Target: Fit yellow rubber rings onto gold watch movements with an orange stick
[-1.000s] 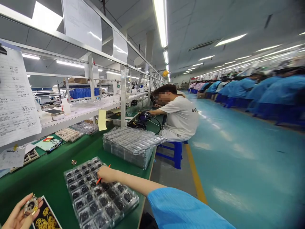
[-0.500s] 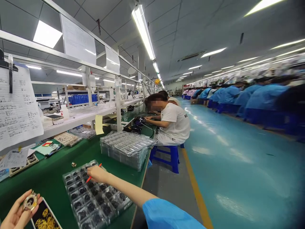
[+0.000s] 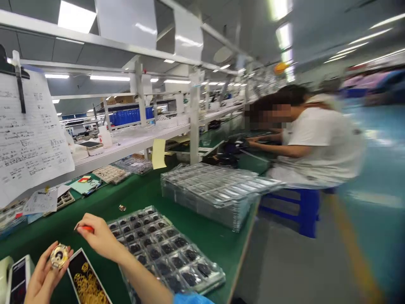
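My left hand (image 3: pixel 46 276), at the lower left, grips a round gold-toned watch case (image 3: pixel 59 256) by its edge, its face turned up. My right hand (image 3: pixel 99 238) is closed around a slim red tool (image 3: pixel 87 229) with a dark tip, pointing left above the green bench. The tip is apart from the watch case. Between and below the hands stands a narrow white box (image 3: pixel 95 273) holding a heap of gold-coloured rings (image 3: pixel 87 287). Under and right of my right forearm lies a clear compartment tray (image 3: pixel 207 283) with black round parts (image 3: pixel 178 261).
A stack of clear trays (image 3: pixel 202 185) stands farther back near the bench's right edge. A small shiny part (image 3: pixel 122 207) lies on the green mat (image 3: pixel 139 185). Clipped papers (image 3: pixel 31 135) hang at left. A seated co-worker (image 3: pixel 319 139) works beyond the trays.
My right hand has moved left with the red tool, from above the compartment tray towards the watch case. The view has turned left; my left hand still holds the watch case.
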Tool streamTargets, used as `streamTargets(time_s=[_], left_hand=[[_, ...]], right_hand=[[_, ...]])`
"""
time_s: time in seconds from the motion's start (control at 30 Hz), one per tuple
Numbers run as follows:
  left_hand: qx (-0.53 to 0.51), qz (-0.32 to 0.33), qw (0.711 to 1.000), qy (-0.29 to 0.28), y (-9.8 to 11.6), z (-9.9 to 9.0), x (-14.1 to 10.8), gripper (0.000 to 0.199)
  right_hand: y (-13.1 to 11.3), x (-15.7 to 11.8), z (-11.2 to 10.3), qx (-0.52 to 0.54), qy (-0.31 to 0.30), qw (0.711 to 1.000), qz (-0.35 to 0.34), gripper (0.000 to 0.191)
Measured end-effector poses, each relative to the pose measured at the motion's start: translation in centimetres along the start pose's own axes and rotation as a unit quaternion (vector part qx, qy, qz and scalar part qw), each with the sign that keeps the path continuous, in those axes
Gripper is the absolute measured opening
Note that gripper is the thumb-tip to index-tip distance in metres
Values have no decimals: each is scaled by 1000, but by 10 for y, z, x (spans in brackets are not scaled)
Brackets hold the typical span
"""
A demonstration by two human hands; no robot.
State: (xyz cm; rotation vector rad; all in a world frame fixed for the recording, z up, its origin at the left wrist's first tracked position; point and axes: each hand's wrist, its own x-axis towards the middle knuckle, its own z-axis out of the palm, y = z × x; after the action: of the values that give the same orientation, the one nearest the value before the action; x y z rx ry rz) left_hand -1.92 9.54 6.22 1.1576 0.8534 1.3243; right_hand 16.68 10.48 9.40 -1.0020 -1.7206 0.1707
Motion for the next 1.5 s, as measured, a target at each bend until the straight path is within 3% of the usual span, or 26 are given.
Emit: streamTargets(time_s=[0.2,0.43,0.73,1.23,1.5], left_hand=[[29,-11,998,-55,18,18,-23,62],[68,6,994,-83,16,30,-37,55],[99,11,992,-74,18,31,-42,51],[168,42,983,-53,18,30,-42,43],[188,46,979,-58,16,25,-38,41]], right_hand=[[10,-12,-8,187,-18,980,62,21],[-3,-19,-14,270,-54,951,142,25],[-16,-24,-7,243,-93,958,123,19],[-22,-28,-1,189,-52,975,103,14],[-21,-25,-5,150,-98,980,90,15]])
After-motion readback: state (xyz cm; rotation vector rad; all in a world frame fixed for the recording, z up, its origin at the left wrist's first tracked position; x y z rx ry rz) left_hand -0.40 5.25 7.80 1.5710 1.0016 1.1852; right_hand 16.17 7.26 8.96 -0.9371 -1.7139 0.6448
